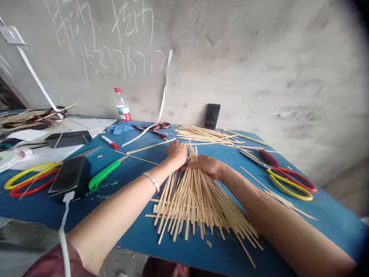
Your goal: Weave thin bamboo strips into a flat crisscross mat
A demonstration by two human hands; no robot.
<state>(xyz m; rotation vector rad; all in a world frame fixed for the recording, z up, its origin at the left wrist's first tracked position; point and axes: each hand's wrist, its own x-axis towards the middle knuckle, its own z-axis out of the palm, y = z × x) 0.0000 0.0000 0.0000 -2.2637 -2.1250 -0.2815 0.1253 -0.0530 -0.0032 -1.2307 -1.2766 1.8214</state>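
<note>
A fan of thin strips [198,200] lies on the blue counter [138,227], its loose ends spread toward the near edge. The right hand [208,165] is clamped around the narrow gathered end; the left hand [177,151] curls just beside it, fingertips hidden, so I cannot tell its hold. Scissors [272,168] lie to the right.

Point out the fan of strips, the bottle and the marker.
Fan of strips [193,196]: head view, middle of its spread.
Bottle [123,112]: head view, on its label.
Marker [108,141]: head view, on its white barrel.
</note>
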